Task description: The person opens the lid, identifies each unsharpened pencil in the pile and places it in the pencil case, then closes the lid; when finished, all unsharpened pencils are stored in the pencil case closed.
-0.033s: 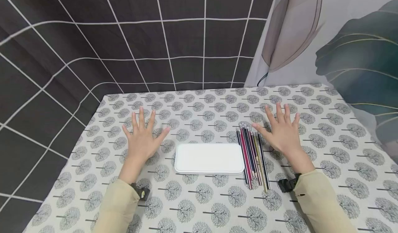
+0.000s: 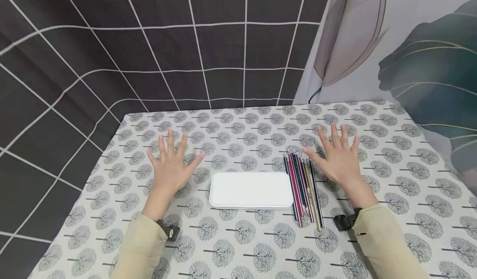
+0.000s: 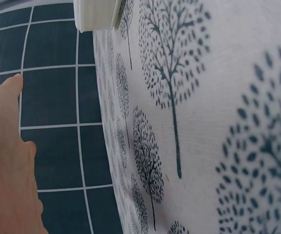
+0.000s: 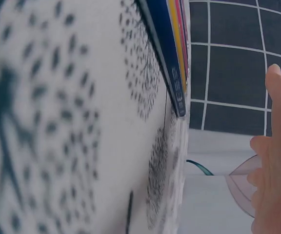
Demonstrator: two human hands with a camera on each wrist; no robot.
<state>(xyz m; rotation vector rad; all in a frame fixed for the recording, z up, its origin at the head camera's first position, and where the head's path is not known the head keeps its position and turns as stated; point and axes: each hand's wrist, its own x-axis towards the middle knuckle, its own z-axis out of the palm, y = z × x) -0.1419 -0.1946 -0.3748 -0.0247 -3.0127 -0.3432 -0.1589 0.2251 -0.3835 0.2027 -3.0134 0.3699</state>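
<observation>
Between the two hands lies a white rectangular case (image 2: pixel 251 190) with rounded corners, its top closed. Right beside its right end is a loose row of pencils (image 2: pixel 302 188) in black, red and gold, lying lengthwise. My left hand (image 2: pixel 169 169) is to the left of the case with fingers spread and nothing held. My right hand (image 2: pixel 340 161), also spread, is just right of the pencils, its thumb near their far ends. The left wrist view shows a corner of the case (image 3: pixel 95 14) at the top; the right wrist view shows the nearest pencils (image 4: pixel 166 44).
A tablecloth (image 2: pixel 238 229) printed with grey trees covers the table. Behind and to the left hangs a dark curtain (image 2: pixel 220 45) with white grid lines. A pale curtain with large leaves (image 2: pixel 432 63) is at the right, and a thin dark cable (image 2: pixel 315 93) shows near the table's back edge.
</observation>
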